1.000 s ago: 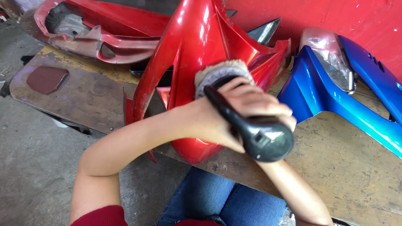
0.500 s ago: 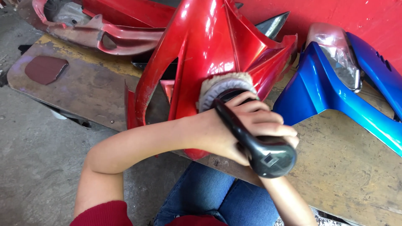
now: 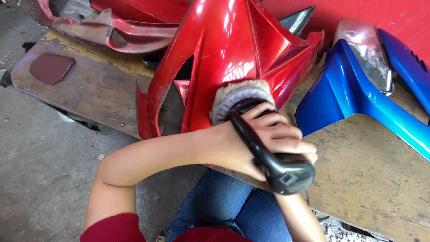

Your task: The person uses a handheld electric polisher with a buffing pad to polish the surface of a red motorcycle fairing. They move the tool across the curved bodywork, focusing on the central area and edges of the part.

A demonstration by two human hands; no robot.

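From the head camera, looking down: the left hand (image 3: 251, 143) is wrapped tight around the black body of a handheld polisher (image 3: 268, 152), fingers curled over the top of it. The right hand is almost wholly hidden under the tool and the left hand; only its forearm shows, coming up from about five o'clock, so I cannot tell how it grips. The polisher's fluffy pad (image 3: 239, 96) presses on the glossy red fairing panel (image 3: 224, 49), which stands near the middle of the view, leaning up toward twelve o'clock on a worn wooden board (image 3: 98, 89). At two to three o'clock lies a blue fairing panel (image 3: 349, 94) with a clear headlamp lens (image 3: 365, 49) just beyond it; at ten to eleven o'clock a scuffed red panel (image 3: 112, 31) rests on the board, and a dark red sanding patch (image 3: 50, 68) sits at nine to ten o'clock. As I judge it, the risk lies at the sharp creases beside the pad: a tilted pad could catch an edge, kick sideways and burn through the paint there. The red panel seems propped rather than fixed, so hard pressure might slide or tip it toward the blue panel just beside it. The pad also runs near the person's knees (image 3: 224, 210) at six o'clock.
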